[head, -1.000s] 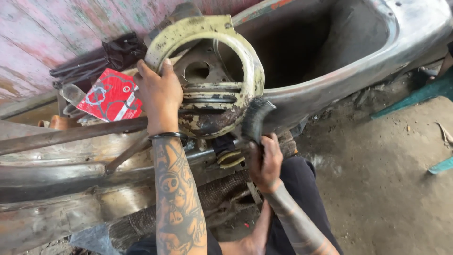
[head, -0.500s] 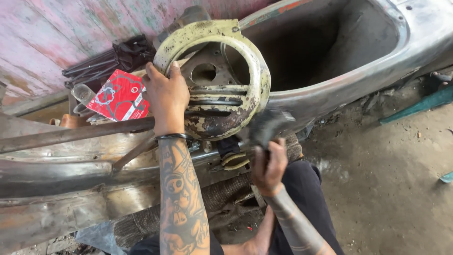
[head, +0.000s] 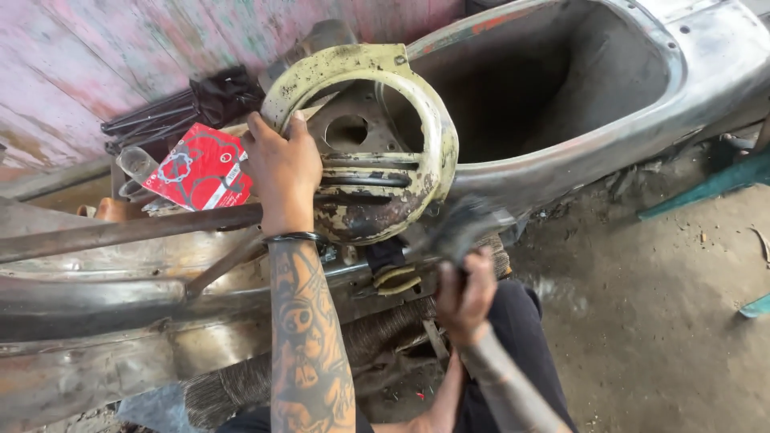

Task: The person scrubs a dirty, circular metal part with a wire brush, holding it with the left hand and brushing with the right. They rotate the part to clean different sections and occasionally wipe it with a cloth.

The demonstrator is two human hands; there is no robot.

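Ring-shaped cover (head: 377, 144), pale yellow, rusted and flaking, propped upright against bare scooter body shell (head: 609, 136). Left hand (head: 282, 172) spread flat on its left rim, fingers curled over the edge, steadying. Right hand (head: 464, 290) closed around handle of wire brush (head: 459, 227), blurred, bristles at lower right edge of the cover. Hands apart.

Likely stiff pressed steel, moderate weight, not fragile; loose paint and rust probably gritty, slot edges possibly sharp. Best hold judged at outer rim, clear of the slots.

Count: one cover, one brush, one body shell, one red gasket packet (head: 202, 170) just left of the hand, one rusty bar (head: 120, 231) crossing below, one bundle of black rods (head: 172, 108) against the pink wall (head: 80, 56).
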